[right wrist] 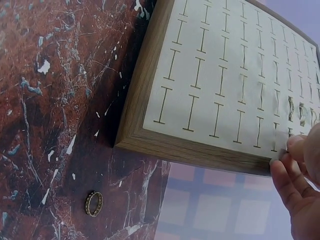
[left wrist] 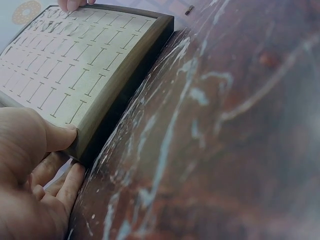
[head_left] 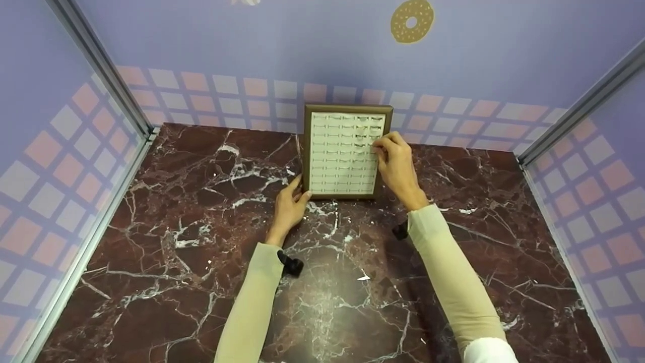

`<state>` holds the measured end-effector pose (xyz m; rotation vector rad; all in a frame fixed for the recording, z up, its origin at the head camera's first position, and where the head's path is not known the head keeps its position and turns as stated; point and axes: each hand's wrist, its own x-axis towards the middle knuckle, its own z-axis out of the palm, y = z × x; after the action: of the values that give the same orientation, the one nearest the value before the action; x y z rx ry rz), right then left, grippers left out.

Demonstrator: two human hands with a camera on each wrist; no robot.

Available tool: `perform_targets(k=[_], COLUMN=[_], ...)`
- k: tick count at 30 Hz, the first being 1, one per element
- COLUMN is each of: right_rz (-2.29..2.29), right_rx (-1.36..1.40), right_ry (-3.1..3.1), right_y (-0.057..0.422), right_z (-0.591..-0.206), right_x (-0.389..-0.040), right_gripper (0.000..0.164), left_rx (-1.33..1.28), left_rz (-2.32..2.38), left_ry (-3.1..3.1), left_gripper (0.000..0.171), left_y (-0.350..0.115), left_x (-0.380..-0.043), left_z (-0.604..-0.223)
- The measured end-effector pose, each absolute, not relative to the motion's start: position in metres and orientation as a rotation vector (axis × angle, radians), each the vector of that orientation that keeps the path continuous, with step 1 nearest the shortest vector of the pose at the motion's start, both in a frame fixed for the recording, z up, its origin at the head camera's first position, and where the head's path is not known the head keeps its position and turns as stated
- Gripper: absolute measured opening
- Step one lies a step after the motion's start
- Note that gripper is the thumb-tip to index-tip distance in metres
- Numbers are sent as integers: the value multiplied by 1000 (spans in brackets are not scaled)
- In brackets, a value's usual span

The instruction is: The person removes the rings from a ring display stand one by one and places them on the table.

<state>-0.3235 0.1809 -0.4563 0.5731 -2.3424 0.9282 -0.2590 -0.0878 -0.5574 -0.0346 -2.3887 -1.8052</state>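
A ring display tray (head_left: pixel 342 174) with a brown wood-look frame and a white slotted pad stands tilted up near the back wall. My left hand (head_left: pixel 291 209) grips its lower left corner, thumb on the front edge and fingers behind and below, as the left wrist view shows. Several rings (right wrist: pixel 291 109) sit in slots at the pad's upper right. At the right edge, just below them, my right hand (head_left: pixel 398 164) pinches a small ring against a slot; its fingertips hide most of it. In the right wrist view a loose dark ring (right wrist: pixel 87 205) rests on the table beside the tray.
The table (head_left: pixel 201 282) has a dark red marbled top with white veins. A lilac back wall (head_left: pixel 227 40) with pink and grey squares rises behind the tray, and side panels (head_left: pixel 40 166) stand at left and right. A black wrist camera (head_left: pixel 292 264) sits on my left sleeve.
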Motion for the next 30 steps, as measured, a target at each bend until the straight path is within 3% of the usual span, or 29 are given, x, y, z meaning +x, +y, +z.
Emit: perform_targets(k=[30], right_rz=[921], right_rx=[591], right_ry=[-2324], right_y=[205], right_z=[-457], right_x=[-304], right_gripper=[10], left_rx=[3], left_rz=[-1875], left_ry=[-2394], left_gripper=[61], left_y=[-87], left_x=[-261], left_z=[-558])
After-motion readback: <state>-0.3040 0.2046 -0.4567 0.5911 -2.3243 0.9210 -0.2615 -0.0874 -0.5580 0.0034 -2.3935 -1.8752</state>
